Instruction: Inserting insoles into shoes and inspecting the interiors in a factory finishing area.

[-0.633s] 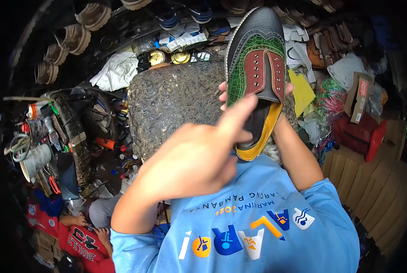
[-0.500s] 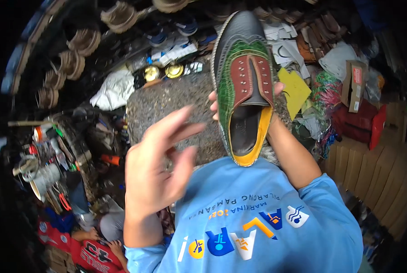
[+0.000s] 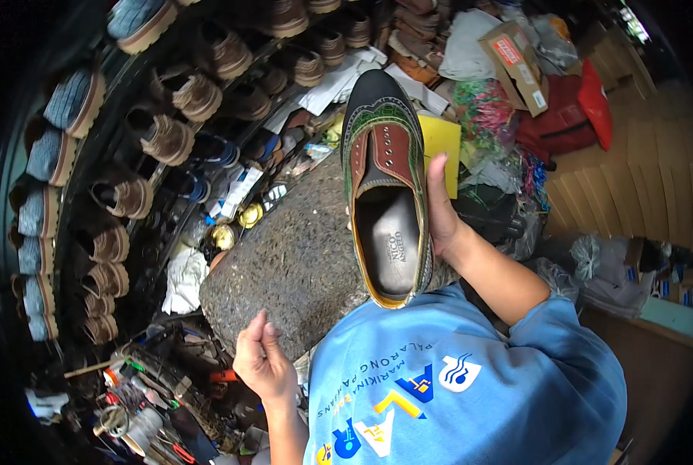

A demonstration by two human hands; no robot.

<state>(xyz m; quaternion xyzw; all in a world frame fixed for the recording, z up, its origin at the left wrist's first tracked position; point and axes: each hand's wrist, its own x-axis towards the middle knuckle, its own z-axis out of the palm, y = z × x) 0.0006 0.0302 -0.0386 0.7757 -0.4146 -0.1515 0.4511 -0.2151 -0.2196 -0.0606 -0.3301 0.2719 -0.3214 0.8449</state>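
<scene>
My right hand (image 3: 443,213) grips a wingtip shoe (image 3: 384,116) from its right side, thumb up along the edge and the other fingers hidden beneath it. The shoe has a black toe, green textured panels, red-brown eyelet flaps without laces and a yellowish lining. Its toe points away from me, and the dark insole shows through the opening. Lower left, my left hand (image 3: 266,360) is apart from the shoe, its fingers curled together with nothing visible in them. Below the shoe lies a worn, dark stone-like work surface (image 3: 284,248).
Racks of brown shoes (image 3: 168,139) and blue shoes (image 3: 75,101) curve along the left. Brass-coloured tins (image 3: 224,236) and a crumpled white sheet (image 3: 185,279) lie beside the work surface. Tools (image 3: 141,426) clutter the lower left. At right are a cardboard box (image 3: 515,66) and a red bag (image 3: 571,108).
The view has swung left, showing more shoe racks. The shoe is tilted differently, with more insole showing. My left hand has dropped away from beside the shoe, and its spread fingers have curled in.
</scene>
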